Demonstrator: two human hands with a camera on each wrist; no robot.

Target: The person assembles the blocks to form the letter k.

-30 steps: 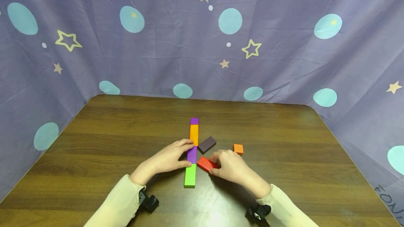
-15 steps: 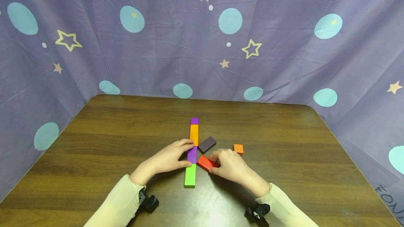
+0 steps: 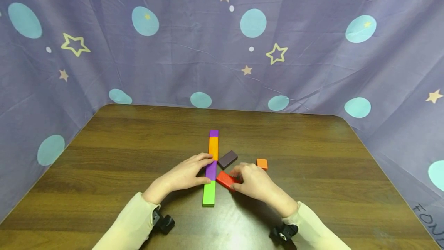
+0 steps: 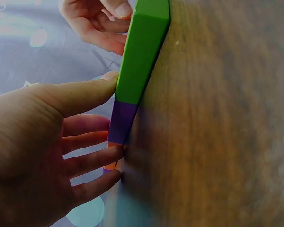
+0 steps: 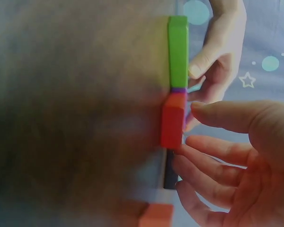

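Note:
In the head view a row of blocks runs away from the body: a green block [image 3: 209, 194], a purple block [image 3: 211, 171], an orange block [image 3: 213, 147] and a small purple block [image 3: 214, 133]. My left hand [image 3: 187, 173] rests fingertips and thumb along the row's left side, fingers loosely extended. Just right of the row, a red block [image 3: 225, 180] lies at a slant. Over its right end is my right hand [image 3: 254, 180]; in the right wrist view a gap shows between thumb and red block, with the fingertips right at its edge.
A dark block [image 3: 227, 159] lies slanted beyond the red one, its corner close to the row. Farther right sits a small orange block [image 3: 262, 164], near my right hand's knuckles. The wooden table [image 3: 138, 134] ends at a patterned purple cloth [image 3: 194, 61].
The red block has shifted slightly left toward the row. My right thumb has lifted off its near edge, showing more red beneath. The left hand and the row have not moved.

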